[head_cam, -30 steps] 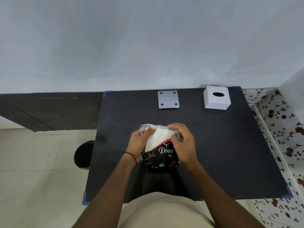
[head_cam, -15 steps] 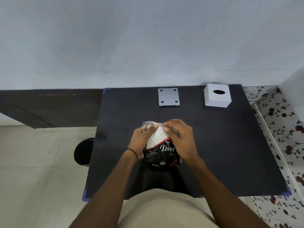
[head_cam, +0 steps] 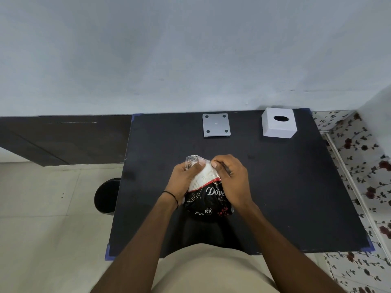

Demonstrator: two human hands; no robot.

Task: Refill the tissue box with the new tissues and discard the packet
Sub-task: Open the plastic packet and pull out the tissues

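Black-and-white plastic tissue packet [head_cam: 208,193] is over the middle of the black table [head_cam: 285,197], both hands wrapped round it. Left hand [head_cam: 183,180] grips its left side, fingers curled into the crinkly clear top. Right hand [head_cam: 233,182] clamps the right side, thumb pinching the plastic. White tissue box [head_cam: 278,123] sits well apart at the far right corner, with a grey square plate [head_cam: 215,124] to its left.

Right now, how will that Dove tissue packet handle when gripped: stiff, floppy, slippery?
Likely soft and squashy: the tissue packet bulges between the left hand and right hand gripping it. Its glossy film probably slides easily. The clear top is crumpled, so expect it floppy there.
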